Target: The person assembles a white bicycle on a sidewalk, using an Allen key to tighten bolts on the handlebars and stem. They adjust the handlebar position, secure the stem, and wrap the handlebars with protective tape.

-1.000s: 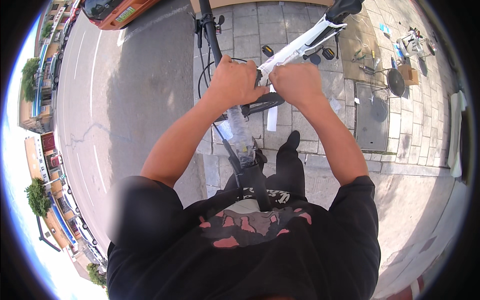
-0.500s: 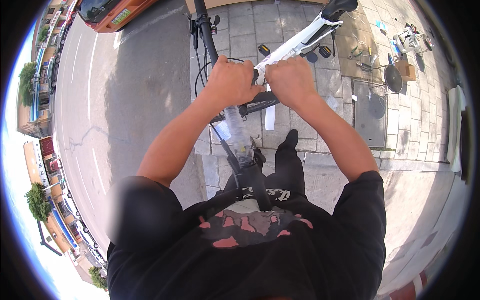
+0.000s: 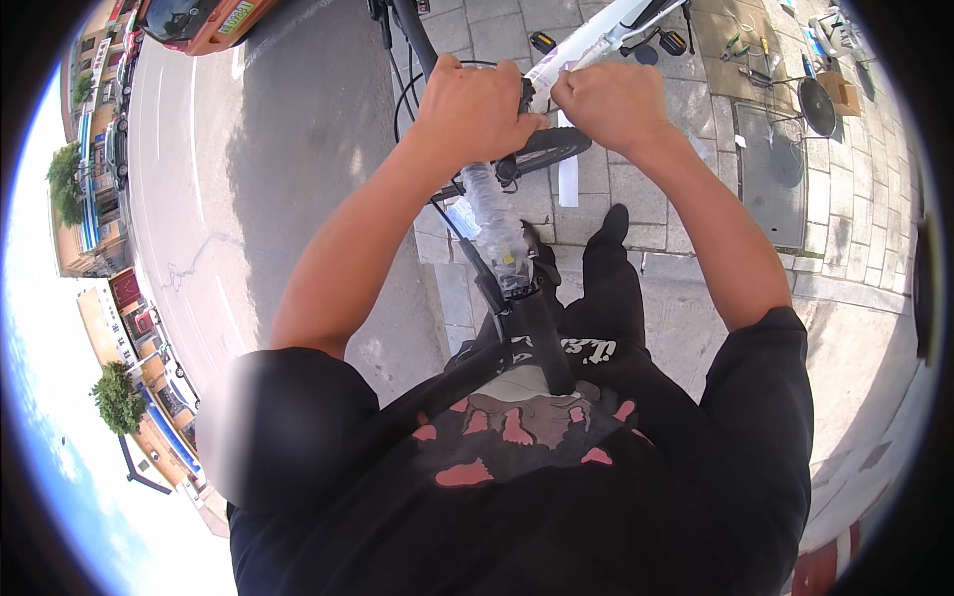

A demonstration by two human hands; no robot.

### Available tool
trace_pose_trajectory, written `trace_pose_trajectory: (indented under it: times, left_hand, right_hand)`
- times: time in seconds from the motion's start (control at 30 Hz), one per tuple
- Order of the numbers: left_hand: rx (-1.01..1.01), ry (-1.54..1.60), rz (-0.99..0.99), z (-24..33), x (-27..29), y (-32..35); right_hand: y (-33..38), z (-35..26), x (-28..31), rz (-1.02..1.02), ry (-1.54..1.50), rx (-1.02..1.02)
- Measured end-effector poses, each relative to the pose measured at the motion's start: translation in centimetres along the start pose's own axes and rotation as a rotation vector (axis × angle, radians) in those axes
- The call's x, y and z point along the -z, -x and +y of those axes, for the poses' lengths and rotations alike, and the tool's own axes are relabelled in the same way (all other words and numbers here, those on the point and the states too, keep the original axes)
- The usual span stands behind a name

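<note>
A bicycle with a white frame (image 3: 586,50) stands in front of me, its black-and-plastic-wrapped handlebar (image 3: 494,223) running from the far side back to my body. My left hand (image 3: 477,104) is closed over the middle of the handlebar, knuckles up, thumb toward the frame. Just to its right, my right hand (image 3: 616,104) is curled into a fist against the front end of the white frame tube; what its fingers hold is hidden. Below both hands shows part of a black tyre (image 3: 552,149). The near black grip (image 3: 542,338) rests by my stomach, beside a brake lever (image 3: 477,268).
Tools (image 3: 737,48), a round black stool (image 3: 817,106) and a cardboard box (image 3: 843,93) are on the paving at the right. A metal cover plate (image 3: 770,179) is set in the ground. An orange car (image 3: 204,20) is parked on the road at the far left.
The whole view has shifted, so the bicycle, hands and ground appear farther right and higher. Both hands keep about the same places on the bicycle.
</note>
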State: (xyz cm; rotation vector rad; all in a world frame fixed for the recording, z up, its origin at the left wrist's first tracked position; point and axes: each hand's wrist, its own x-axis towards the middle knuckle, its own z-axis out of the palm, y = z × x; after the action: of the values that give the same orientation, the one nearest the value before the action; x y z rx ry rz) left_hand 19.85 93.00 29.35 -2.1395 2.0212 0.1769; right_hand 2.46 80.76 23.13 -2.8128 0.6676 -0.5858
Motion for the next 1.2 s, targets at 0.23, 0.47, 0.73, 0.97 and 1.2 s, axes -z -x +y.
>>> trace_pose_trajectory:
  times: [0.23, 0.47, 0.73, 0.97, 1.2]
  left_hand:
    - [0.008, -0.038, 0.002, -0.2, -0.5, 0.0]
    - [-0.011, -0.055, 0.032, 0.0, 0.0, 0.0]
    - [0.054, 0.066, -0.151, -0.5, 1.1, -0.9]
    - [-0.111, 0.517, 0.040, -8.3, 1.3, 1.1]
    - [-0.136, 0.684, 0.328, -9.0, -3.0, 2.1]
  right_hand:
    - [-0.2, 0.2, 0.0, -0.184, -0.008, -0.110]
    - [0.2, 0.6, -0.3, -0.143, -0.028, -0.147]
    - [-0.8, 0.3, -0.4, -0.124, 0.078, 0.059]
    - [-0.5, 0.7, 1.2, -0.182, -0.057, 0.067]
    - [4.3, -1.4, 2.9, -0.366, -0.672, -0.459]
